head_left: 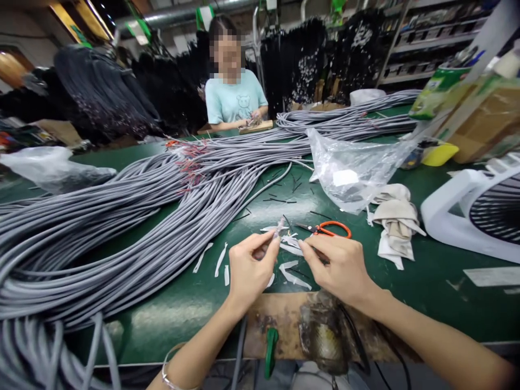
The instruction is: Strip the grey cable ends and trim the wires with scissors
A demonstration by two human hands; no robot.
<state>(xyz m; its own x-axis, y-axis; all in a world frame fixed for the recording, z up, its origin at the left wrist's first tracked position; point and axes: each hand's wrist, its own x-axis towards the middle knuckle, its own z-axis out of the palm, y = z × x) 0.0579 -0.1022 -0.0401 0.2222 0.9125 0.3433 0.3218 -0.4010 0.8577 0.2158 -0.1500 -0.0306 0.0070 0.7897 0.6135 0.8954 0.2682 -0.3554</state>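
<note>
Just above the table, my left hand is closed in a pinch on a cable end, whose thin stripped tip points up past the fingertips. My right hand is beside it, thumb and finger pressed together near white strips; what they grip, if anything, is too small to make out. Orange-handled scissors lie just beyond the right hand. More white strips and short black pieces are scattered around both hands.
Bundles of grey cables cover the left and back of the green table. A clear plastic bag, cloth gloves and a white fan stand right. A stained board lies in front. A co-worker sits opposite.
</note>
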